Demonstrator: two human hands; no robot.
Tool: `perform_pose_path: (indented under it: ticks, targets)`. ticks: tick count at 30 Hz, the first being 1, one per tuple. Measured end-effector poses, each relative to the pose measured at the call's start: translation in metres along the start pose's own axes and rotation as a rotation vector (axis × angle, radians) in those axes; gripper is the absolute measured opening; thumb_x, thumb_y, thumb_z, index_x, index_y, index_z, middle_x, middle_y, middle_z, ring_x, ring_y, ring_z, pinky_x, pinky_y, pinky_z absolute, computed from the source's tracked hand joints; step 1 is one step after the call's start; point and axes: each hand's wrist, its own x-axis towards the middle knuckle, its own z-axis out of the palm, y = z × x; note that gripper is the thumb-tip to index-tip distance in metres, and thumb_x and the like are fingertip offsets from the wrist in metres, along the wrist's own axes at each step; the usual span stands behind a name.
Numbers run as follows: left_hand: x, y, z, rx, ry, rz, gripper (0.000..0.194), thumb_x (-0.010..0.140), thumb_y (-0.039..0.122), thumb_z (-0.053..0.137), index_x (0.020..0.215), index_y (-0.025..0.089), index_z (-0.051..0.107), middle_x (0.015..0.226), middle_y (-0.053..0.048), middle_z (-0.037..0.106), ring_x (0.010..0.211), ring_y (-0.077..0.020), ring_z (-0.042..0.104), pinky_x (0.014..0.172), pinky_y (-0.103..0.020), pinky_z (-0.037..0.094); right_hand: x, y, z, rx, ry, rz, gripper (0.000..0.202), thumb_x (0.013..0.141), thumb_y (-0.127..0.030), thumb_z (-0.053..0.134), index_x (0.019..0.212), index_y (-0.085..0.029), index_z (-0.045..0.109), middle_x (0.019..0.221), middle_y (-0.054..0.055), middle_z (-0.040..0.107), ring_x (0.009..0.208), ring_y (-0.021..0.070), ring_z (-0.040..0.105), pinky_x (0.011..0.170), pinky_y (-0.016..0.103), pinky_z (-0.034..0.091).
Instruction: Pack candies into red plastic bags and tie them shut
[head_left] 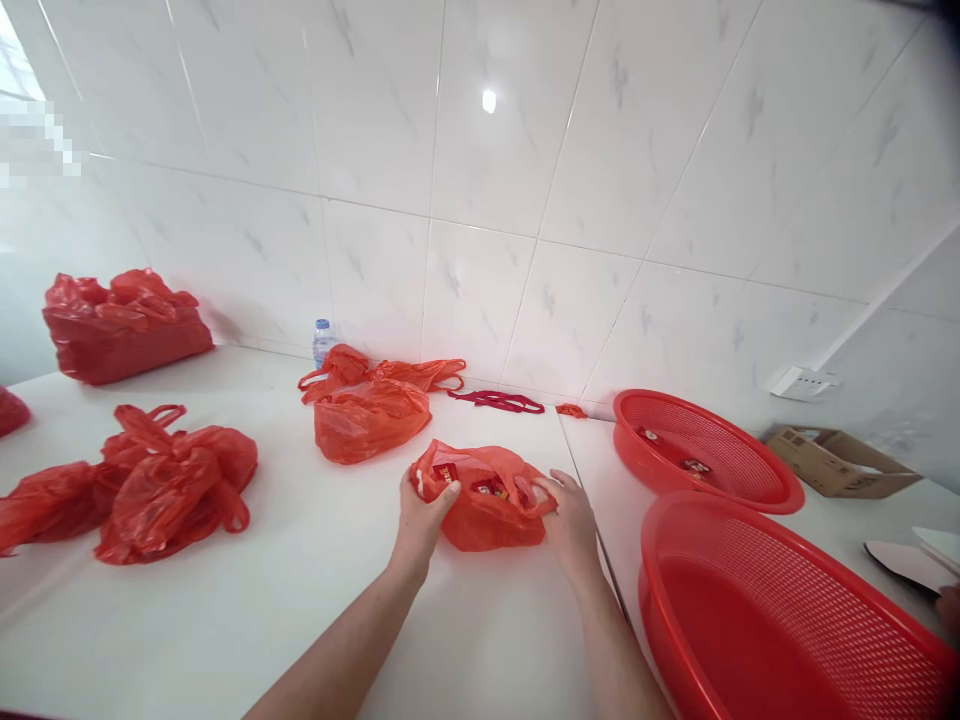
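Left hand [424, 508] and right hand [572, 515] grip a red bag [491, 532] with small packets [445, 474] inside its mouth

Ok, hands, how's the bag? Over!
Left hand, right hand: gripping red plastic bag by rim. Bag open, small wrapped items inside. Nothing blocking its mouth.

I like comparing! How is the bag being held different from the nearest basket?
The bag is thin and crumpled; the basket looks stiff, with mesh sides. The left hand and right hand hold the bag, not the basket. The bag is smaller than the basket. Both are red and open on top.
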Motion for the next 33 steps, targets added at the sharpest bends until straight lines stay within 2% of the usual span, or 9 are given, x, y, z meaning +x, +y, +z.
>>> perform_pose_path:
  ticks: [4,8,11,16,19,23,27,30,33]
  targets:
    - [0.017,0.012,0.036,0.065,-0.159,-0.106,0.031,0.065,0.029,0.074,0.089,0.016,0.059,0.082,-0.008,0.066,0.070,-0.0201,0.062,0.063,-0.029,0.046,0.019,-0.012,0.004,0.537,-0.085,0.347,0.040,0.082,-0.049,0.044,0.091,-0.019,0.069,0.105,0.009,0.066,0.100,0.0247,0.060,0.086,0.038,0.046]
    - [0.036,0.059,0.065,0.003,-0.259,-0.002,0.025,0.071,0.038,0.067,0.076,0.017,0.055,0.070,0.000,0.062,0.061,-0.0133,0.056,0.061,-0.025,0.043,0.032,-0.038,-0.026,0.989,0.226,0.424,0.038,0.077,-0.046,0.053,0.097,-0.019,0.068,0.110,0.006,0.065,0.101,0.0228,0.060,0.079,0.031,0.050]
    - [0.038,0.092,0.071,-0.011,-0.404,0.140,0.021,0.074,0.035,0.066,0.081,0.018,0.056,0.074,0.001,0.061,0.065,-0.0111,0.055,0.065,-0.023,0.043,0.027,-0.044,-0.047,1.025,0.470,0.325,0.034,0.077,-0.040,0.050,0.101,-0.021,0.066,0.112,0.003,0.063,0.105,0.0210,0.057,0.082,0.031,0.049]
    - [0.034,0.107,0.055,0.186,-0.360,0.188,0.019,0.076,0.035,0.064,0.082,0.018,0.058,0.073,0.001,0.060,0.065,-0.0109,0.053,0.063,-0.022,0.041,0.003,-0.022,-0.045,0.998,0.505,0.427,0.031,0.075,-0.034,0.051,0.100,-0.022,0.065,0.107,0.003,0.064,0.103,0.0218,0.058,0.085,0.035,0.048]
    - [0.030,0.104,0.038,0.321,-0.328,0.176,0.020,0.077,0.036,0.063,0.085,0.017,0.060,0.077,-0.001,0.061,0.069,-0.0127,0.055,0.065,-0.024,0.043,-0.010,-0.009,-0.036,1.039,0.426,0.476,0.035,0.076,-0.036,0.053,0.106,-0.022,0.062,0.107,0.004,0.064,0.104,0.0224,0.058,0.089,0.038,0.046]
    - [0.018,0.111,0.019,0.363,-0.253,0.195,0.026,0.077,0.034,0.063,0.099,0.020,0.059,0.093,-0.004,0.064,0.082,-0.0158,0.058,0.072,-0.027,0.045,-0.024,-0.002,-0.031,1.070,0.256,0.364,0.046,0.078,-0.038,0.058,0.122,-0.027,0.051,0.124,0.005,0.056,0.117,0.0237,0.051,0.098,0.042,0.040]
    - [0.001,0.127,0.006,0.273,-0.285,0.192,0.037,0.076,0.032,0.066,0.110,0.024,0.055,0.114,-0.008,0.061,0.107,-0.0221,0.056,0.087,-0.033,0.045,-0.033,0.001,-0.026,0.973,-0.036,0.255,0.068,0.074,-0.038,0.068,0.134,-0.033,0.037,0.137,0.005,0.046,0.125,0.0249,0.043,0.102,0.045,0.037]
    - [-0.004,0.131,-0.010,0.159,-0.281,0.212,0.045,0.075,0.034,0.067,0.116,0.025,0.052,0.122,-0.009,0.058,0.117,-0.0259,0.052,0.094,-0.040,0.044,-0.034,0.003,-0.024,0.921,-0.242,0.174,0.070,0.069,-0.035,0.073,0.131,-0.032,0.042,0.132,0.007,0.050,0.123,0.0257,0.045,0.101,0.046,0.038]
    - [-0.001,0.122,-0.036,0.238,-0.159,0.176,0.045,0.079,0.043,0.060,0.119,0.025,0.051,0.128,-0.010,0.054,0.122,-0.0274,0.047,0.097,-0.045,0.042,-0.024,0.006,-0.020,0.887,-0.254,0.144,0.064,0.063,-0.034,0.078,0.121,-0.029,0.052,0.123,0.008,0.057,0.116,0.0276,0.051,0.096,0.046,0.043]
